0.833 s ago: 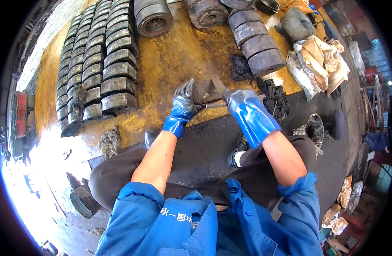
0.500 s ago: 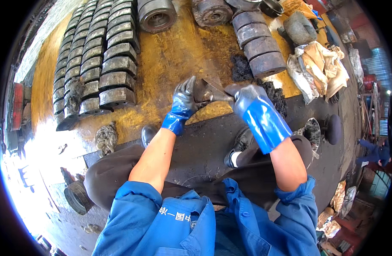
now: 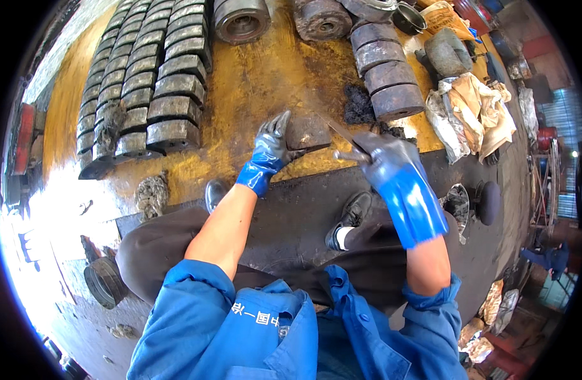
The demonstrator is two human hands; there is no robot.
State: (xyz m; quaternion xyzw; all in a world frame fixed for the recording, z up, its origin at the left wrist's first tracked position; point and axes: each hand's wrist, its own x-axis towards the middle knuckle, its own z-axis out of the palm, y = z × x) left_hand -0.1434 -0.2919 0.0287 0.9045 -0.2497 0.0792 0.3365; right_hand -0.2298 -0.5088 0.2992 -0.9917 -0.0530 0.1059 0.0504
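My left hand (image 3: 270,147), in a dark-palmed glove with a blue cuff, bears against the left end of a dark metal block (image 3: 309,132). Its fingers lie along that end and its thumb is at the near edge. The block rests on the stained yellow-brown work surface (image 3: 265,79). To the right, my right hand (image 3: 387,158), gloved alike, is closed round a flat metal tool (image 3: 339,131) with a thin blade; a short rod (image 3: 348,155) also sticks out of this fist. The blade slants toward the block's right end; whether they touch I cannot tell.
Rows of curved metal blocks (image 3: 177,95) stand at the left. Metal cylinders (image 3: 392,82) line the far right, near crumpled sacks (image 3: 478,111). Dark fibrous clumps (image 3: 359,104) lie by the cylinders, and a grey rag wad (image 3: 153,193) at the near left edge.
My right hand has moved right and slightly nearer with the flat tool, uncovering more of the block. My left hand has stayed at the block's left end.
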